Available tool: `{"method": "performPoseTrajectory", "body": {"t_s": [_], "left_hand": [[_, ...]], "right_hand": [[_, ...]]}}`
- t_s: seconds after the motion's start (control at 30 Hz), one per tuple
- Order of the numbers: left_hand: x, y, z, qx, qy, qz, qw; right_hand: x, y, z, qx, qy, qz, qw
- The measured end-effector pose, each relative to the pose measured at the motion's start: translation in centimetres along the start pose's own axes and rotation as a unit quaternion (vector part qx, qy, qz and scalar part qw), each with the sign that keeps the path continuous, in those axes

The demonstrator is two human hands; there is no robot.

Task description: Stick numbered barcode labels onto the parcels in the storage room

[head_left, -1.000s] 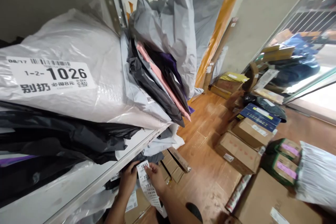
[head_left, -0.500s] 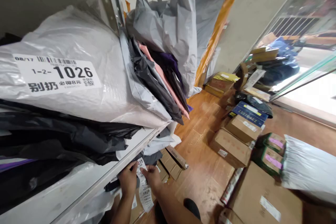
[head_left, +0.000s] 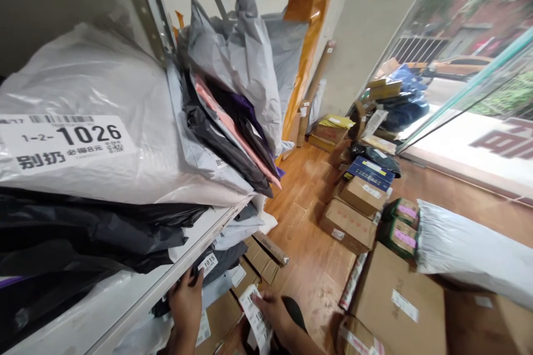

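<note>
My left hand [head_left: 186, 300] is beneath the shelf edge, its fingers pinched at the left end of a white label [head_left: 209, 262] printed 1015. That label lies against a dark grey mailing bag [head_left: 227, 258]; whether it is fully stuck down I cannot tell. Lower and to the right, my right hand [head_left: 272, 310] grips a strip of printed labels [head_left: 255, 319] between thumb and fingers, the strip hanging downward. Above my hands, a large white plastic parcel [head_left: 120, 83] labelled 1026 rests on the shelf [head_left: 137, 294].
Grey, black and pink mailing bags [head_left: 233, 138] lean at the shelf's end. Flattened cardboard [head_left: 260, 260] lies below. Stacked cardboard boxes [head_left: 350, 222] and a long white parcel [head_left: 470, 249] occupy the wooden floor [head_left: 310, 205] at right, near a glass door [head_left: 470, 83].
My hands have come apart. The 1015 label is separate from the strip and against the dark bag at my left hand; my right hand has moved right and down with the strip. The view has shifted right.
</note>
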State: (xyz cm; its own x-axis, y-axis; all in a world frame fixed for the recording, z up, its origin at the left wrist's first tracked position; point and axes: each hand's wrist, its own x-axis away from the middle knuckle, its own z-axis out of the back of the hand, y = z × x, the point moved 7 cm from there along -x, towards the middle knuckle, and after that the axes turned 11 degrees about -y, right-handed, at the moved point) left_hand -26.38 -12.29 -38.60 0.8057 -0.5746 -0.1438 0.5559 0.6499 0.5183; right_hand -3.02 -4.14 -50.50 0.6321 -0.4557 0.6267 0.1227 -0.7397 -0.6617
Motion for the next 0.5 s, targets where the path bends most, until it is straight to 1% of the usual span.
{"method": "performPoseTrajectory", "body": {"t_s": [0.03,0.07,0.1,0.13,0.17,0.2,0.23,0.3,0.33,0.43,0.5], "left_hand": [[0.2,0.7,0.9,-0.013,0.028,0.004,1.000],[0.3,1.9,1.5,-0.027,0.043,-0.009,0.999],[0.1,3.5,1.6,-0.042,0.036,-0.039,0.998],[-0.3,5.3,1.1,-0.061,-0.003,-0.086,0.994],[-0.8,7.1,0.3,-0.082,-0.056,-0.135,0.986],[-1.4,8.3,-0.7,-0.110,-0.111,-0.161,0.974],[-2.2,9.0,-1.6,-0.140,-0.153,-0.162,0.965],[-3.8,9.1,-2.8,-0.177,-0.189,-0.134,0.956],[-4.5,8.8,-3.1,-0.185,-0.192,-0.122,0.956],[-5.6,7.6,-4.1,-0.175,-0.202,-0.117,0.957],[-5.8,6.7,-4.7,-0.152,-0.229,-0.125,0.953]], "right_hand": [[0.2,-1.2,0.3,-0.010,-0.010,0.016,1.000],[0.1,-2.4,0.3,-0.022,-0.022,0.031,0.999],[-0.1,-3.5,0.0,-0.034,-0.036,0.044,0.998],[-0.5,-4.5,-0.6,-0.044,-0.052,0.055,0.996],[-1.0,-5.4,-1.4,-0.053,-0.068,0.066,0.994],[-1.6,-6.1,-2.4,-0.062,-0.082,0.074,0.992],[-2.2,-6.7,-3.4,-0.069,-0.094,0.082,0.990],[-3.2,-7.5,-5.2,-0.085,-0.110,0.095,0.986],[-3.6,-7.8,-6.0,-0.094,-0.114,0.100,0.984],[-4.7,-8.4,-7.7,-0.115,-0.127,0.111,0.979],[-5.4,-8.8,-8.3,-0.120,-0.132,0.115,0.977]]}}
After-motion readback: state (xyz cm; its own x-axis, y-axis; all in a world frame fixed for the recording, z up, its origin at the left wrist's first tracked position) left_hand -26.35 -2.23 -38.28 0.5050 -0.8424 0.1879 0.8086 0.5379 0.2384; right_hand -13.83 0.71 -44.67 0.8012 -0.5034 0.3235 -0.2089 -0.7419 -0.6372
